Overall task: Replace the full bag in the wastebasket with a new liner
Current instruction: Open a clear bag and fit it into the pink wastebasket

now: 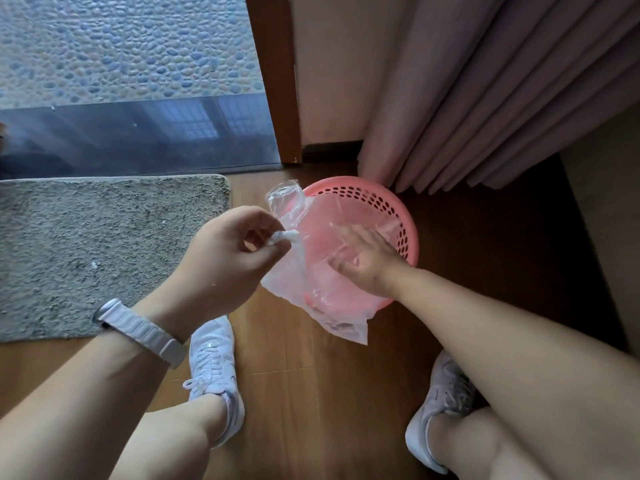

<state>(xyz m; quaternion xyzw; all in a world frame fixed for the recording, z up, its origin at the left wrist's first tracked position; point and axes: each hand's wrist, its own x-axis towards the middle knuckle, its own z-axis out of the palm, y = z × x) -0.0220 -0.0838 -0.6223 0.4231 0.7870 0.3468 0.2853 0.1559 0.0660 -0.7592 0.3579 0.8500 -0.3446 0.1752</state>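
A pink perforated wastebasket (391, 206) stands on the wooden floor below the curtain. A clear plastic liner (304, 271) drapes over its mouth and hangs down its near left side. My left hand (228, 258) is raised to the left of the basket and pinches a bunched white edge of the liner between thumb and fingers. Inside the liner, over the basket's opening, my right hand (363, 261) lies flat with fingers spread, pressing the plastic down. The basket's bottom is hidden.
A grey mat (104, 244) lies to the left by a glass door (138, 133). Pink curtains (502, 98) hang just behind the basket. My white shoes (214, 372) stand on the floor close in front of it.
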